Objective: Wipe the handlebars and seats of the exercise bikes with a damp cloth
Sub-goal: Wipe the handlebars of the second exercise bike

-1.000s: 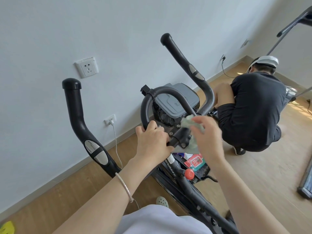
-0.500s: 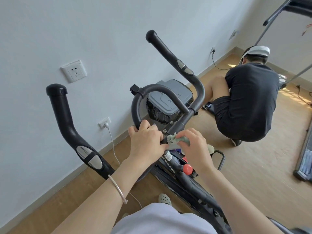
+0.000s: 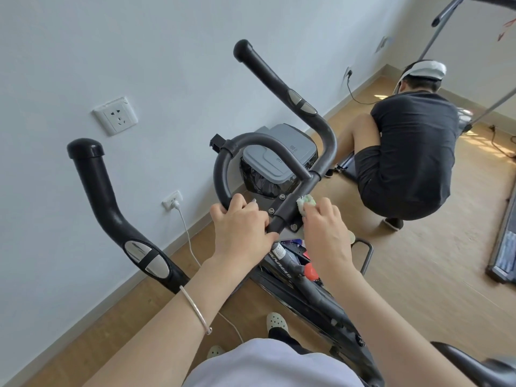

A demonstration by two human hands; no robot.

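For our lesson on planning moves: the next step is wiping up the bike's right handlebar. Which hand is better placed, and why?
Right. The right hand holds the cloth at the foot of that handlebar; the left hand grips the loop bar, holds no cloth, and likely steadies the bike.

Beyond the centre bar [image 3: 295, 201], the loop bar [image 3: 220, 174] and a grey bin [image 3: 268, 163] crowd the way. Right of it a crouching person [image 3: 413, 152] blocks; left, the wall [image 3: 139, 51]. Above seems open air.

black handlebars [image 3: 275, 79], pale green cloth [image 3: 305, 203], perhaps speckled.
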